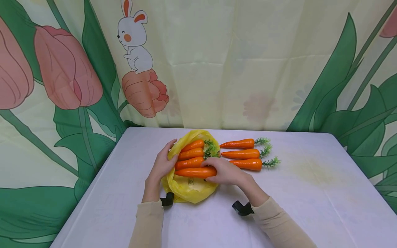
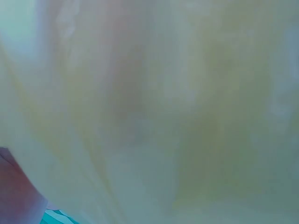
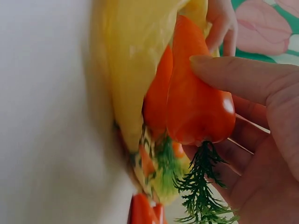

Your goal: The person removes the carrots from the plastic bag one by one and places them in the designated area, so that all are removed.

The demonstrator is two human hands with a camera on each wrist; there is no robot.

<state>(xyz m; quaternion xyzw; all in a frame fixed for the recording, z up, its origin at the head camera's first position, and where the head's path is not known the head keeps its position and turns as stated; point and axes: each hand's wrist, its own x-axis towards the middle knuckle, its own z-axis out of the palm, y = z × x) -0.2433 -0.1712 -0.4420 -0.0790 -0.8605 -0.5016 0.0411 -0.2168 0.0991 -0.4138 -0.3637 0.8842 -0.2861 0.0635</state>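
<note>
My right hand (image 1: 224,171) grips an orange carrot (image 1: 195,172) near its thick end, thumb on one side and fingers on the other. In the right wrist view its green leafy top hangs below the fingers. Several more carrots (image 1: 190,153) lie side by side in the mouth of a yellow plastic bag (image 1: 193,193), tops toward the right. At the bag's left rim, my left hand (image 1: 162,160) holds the plastic between thumb and fingers. Thin plastic film (image 2: 149,112) fills nearly all of the left wrist view, hiding those fingers there.
Right of the bag, three carrots (image 1: 246,154) lie in a row on the white table (image 1: 297,206), leafy tops pointing right. A curtain (image 1: 201,86) printed with tulips and a rabbit hangs behind the table's back edge. Black wrist cameras (image 1: 243,208) stick out at both sleeves.
</note>
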